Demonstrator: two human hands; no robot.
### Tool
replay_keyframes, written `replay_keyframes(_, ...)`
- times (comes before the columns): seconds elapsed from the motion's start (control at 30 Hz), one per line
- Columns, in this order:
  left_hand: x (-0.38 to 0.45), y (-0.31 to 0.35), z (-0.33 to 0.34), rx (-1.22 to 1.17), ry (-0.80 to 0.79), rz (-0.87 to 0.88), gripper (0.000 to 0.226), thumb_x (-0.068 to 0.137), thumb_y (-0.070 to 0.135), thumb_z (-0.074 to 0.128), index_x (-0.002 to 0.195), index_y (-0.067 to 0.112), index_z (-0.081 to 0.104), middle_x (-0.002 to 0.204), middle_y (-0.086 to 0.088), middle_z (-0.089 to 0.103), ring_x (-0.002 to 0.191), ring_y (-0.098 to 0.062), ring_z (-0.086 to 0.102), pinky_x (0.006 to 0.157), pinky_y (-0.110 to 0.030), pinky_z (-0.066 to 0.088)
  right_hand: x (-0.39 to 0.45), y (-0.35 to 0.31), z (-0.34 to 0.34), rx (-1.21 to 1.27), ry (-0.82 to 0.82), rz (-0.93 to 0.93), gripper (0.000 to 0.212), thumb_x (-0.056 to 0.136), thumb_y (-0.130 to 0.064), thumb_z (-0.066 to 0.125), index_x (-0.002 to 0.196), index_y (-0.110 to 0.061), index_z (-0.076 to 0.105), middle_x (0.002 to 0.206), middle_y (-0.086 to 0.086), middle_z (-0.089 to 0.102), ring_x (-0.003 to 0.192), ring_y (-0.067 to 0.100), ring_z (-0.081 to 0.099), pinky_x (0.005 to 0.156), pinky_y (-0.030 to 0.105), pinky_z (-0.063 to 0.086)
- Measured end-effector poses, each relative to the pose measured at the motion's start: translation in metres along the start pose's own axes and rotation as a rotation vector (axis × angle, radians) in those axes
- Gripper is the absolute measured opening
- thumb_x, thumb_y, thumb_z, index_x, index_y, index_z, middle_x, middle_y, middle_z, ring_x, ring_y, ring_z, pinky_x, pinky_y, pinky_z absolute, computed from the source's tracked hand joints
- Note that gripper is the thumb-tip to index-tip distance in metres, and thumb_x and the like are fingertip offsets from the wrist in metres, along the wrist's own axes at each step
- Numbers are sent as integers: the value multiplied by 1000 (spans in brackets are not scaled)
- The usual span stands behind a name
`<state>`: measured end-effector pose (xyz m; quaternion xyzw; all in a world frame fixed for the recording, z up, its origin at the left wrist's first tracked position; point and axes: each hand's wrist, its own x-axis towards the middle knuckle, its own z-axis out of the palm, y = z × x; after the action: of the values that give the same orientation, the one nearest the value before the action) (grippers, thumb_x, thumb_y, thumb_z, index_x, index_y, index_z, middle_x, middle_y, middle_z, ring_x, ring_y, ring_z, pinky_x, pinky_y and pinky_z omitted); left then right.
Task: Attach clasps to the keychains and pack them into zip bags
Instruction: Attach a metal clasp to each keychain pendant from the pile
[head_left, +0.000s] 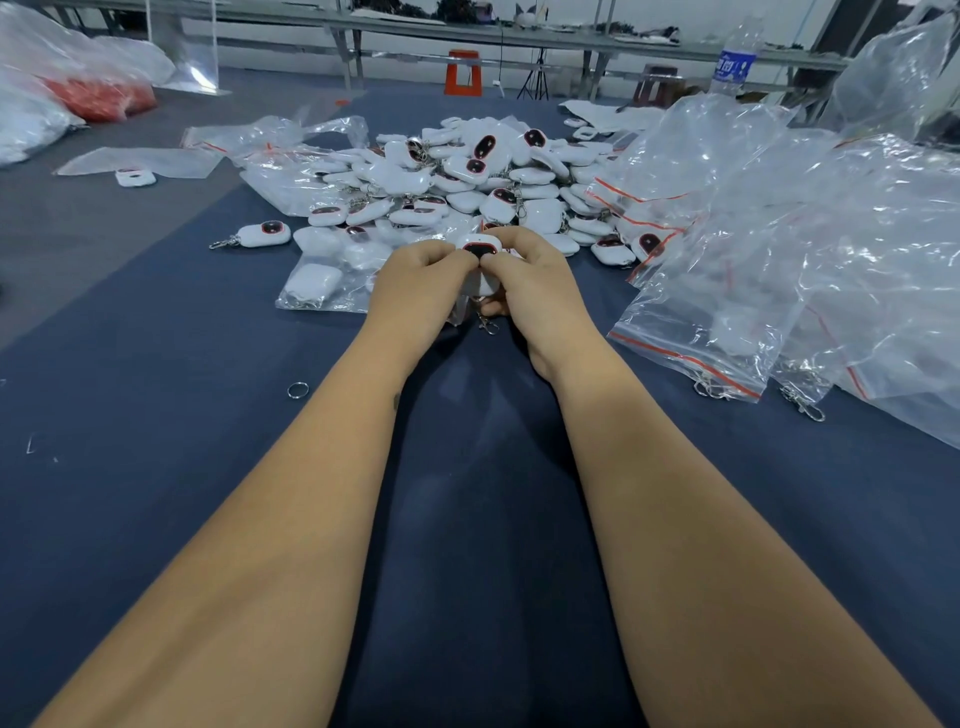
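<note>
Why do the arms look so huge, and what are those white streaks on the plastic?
Head view: a wide-angle lens stretches the forearms near the bottom edge, while the hands, left and right, gripping a keychain, look small; the streaks are glare on the bags; soft light throws faint shadows on the table; the far background is slightly blurred.
</note>
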<state>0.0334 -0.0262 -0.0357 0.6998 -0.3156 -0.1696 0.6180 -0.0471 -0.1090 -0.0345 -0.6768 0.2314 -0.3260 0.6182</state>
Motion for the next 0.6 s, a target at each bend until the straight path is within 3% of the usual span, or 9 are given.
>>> replay_keyframes(0.27, 0, -1, 0, -19, -5, 8, 18, 73, 35, 57, 66, 18, 58, 66, -8, 56, 59, -20, 48, 63, -33, 38, 0, 0, 0, -24, -5, -4, 20, 91, -9, 53, 89, -25, 66, 81, 3, 63, 71, 16, 58, 61, 26, 50)
replay_keyframes(0.6, 1, 1, 0, -49, 18, 3, 12, 71, 35, 58, 64, 26, 60, 65, 1, 57, 62, -20, 50, 64, -33, 41, -3, -3, 1, -5, -5, -9, 23, 89, -7, 53, 87, -26, 67, 77, -3, 64, 69, 13, 58, 60, 25, 49)
